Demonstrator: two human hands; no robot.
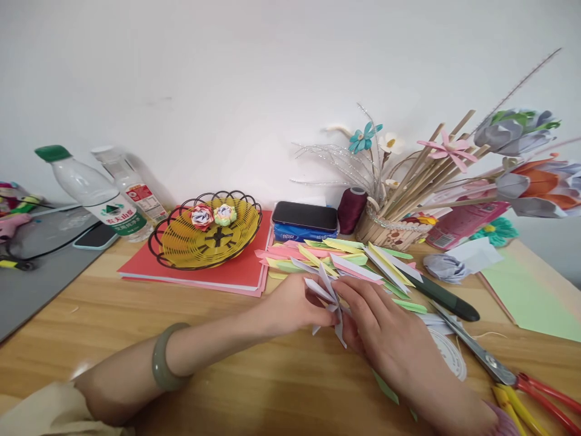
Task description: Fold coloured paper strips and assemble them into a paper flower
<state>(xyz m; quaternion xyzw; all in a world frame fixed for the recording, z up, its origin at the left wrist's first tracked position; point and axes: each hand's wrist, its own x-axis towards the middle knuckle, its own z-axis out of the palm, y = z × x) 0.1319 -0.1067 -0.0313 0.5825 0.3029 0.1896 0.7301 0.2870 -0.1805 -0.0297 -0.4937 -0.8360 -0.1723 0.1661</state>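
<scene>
Your left hand [295, 303] and right hand [385, 330] pinch the folded paper [334, 298] between them; uneven pressure could spread its folds.

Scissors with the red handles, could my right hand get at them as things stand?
Probably yes: the scissors lie beside your right hand, with nothing visible on top of them. That hand is holding folded paper, though, so it would likely need to let go.
</scene>
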